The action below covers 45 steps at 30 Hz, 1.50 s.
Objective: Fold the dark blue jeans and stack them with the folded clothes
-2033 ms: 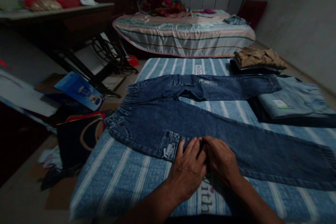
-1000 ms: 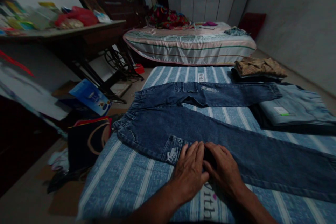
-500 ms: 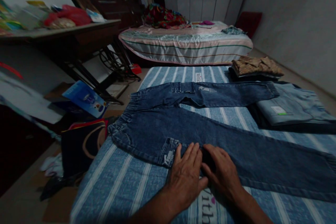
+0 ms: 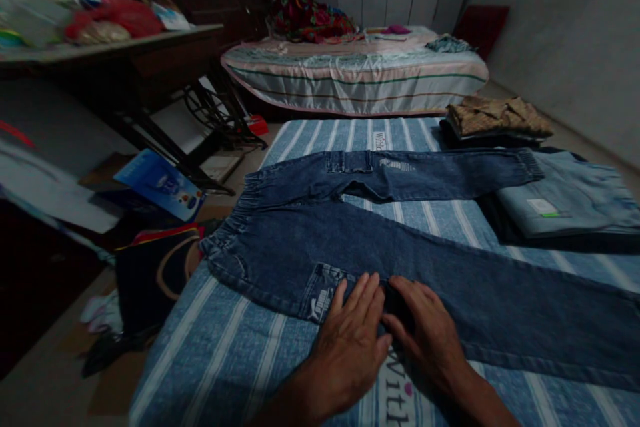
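A pair of dark blue jeans (image 4: 320, 227) lies spread on the striped bed cover, elastic waist to the left and legs stretching right. My left hand (image 4: 350, 340) rests flat on the near leg, fingers extended beside the cargo pocket with white print (image 4: 319, 303). Close to its right, my right hand (image 4: 427, 330) touches the same leg, its fingers slightly bent and the thumb held apart. The undersides of both hands are hidden. Neither hand visibly grips the cloth.
Folded light blue jeans (image 4: 575, 193) and a brown patterned garment (image 4: 500, 117) are stacked at the right. A second bed (image 4: 350, 83) stands behind. At the left are a sewing-machine table (image 4: 150, 47), a blue box (image 4: 163, 183) and a dark bag (image 4: 155, 280).
The view has shifted slightly, so the jeans and stacks sit a little differently in frame. Both hands stay on the near leg in nearly the same pose.
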### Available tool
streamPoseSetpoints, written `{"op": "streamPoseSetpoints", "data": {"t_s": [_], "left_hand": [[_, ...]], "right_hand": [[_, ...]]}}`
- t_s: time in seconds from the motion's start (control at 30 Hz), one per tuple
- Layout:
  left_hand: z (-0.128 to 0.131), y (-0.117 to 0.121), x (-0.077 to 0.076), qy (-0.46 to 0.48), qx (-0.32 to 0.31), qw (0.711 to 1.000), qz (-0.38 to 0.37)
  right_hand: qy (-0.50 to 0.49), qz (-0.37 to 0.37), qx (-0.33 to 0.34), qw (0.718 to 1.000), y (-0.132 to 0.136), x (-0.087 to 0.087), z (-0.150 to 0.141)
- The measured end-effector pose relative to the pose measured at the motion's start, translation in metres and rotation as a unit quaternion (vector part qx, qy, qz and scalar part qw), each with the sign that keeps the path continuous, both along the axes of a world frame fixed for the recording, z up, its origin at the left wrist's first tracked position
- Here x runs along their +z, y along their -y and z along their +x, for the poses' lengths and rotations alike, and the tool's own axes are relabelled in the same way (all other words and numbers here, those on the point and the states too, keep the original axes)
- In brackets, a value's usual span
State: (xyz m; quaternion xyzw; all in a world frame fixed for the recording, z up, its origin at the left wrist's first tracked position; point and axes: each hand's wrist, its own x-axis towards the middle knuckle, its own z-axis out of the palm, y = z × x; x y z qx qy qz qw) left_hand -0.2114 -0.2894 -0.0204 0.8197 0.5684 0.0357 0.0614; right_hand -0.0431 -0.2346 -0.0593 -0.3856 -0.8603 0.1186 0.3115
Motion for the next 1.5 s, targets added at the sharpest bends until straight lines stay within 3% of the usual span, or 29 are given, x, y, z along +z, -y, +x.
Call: {"op": "streamPoseSetpoints", "data": {"t_s": [0.4,0.77,1.03,1.5], "left_hand": [[0.002,-0.006,-0.006,0.020,0.019,0.999,0.017],[0.007,-0.012,0.015,0.046,0.018,0.998,-0.029],[0.002,-0.008,0.006,0.076,0.001,0.997,-0.019],[-0.001,-0.009,0.005,0.086,-0.001,0.996,-0.015]], "right_hand": [[-0.004,-0.028,0.003,1.000,0.000,0.002,0.001],[-0.013,-0.016,0.000,1.000,0.000,0.004,0.000],[-0.003,-0.015,0.002,1.000,0.000,0.003,0.001],[-0.007,-0.023,-0.007,1.000,0.001,0.005,0.000]]}}
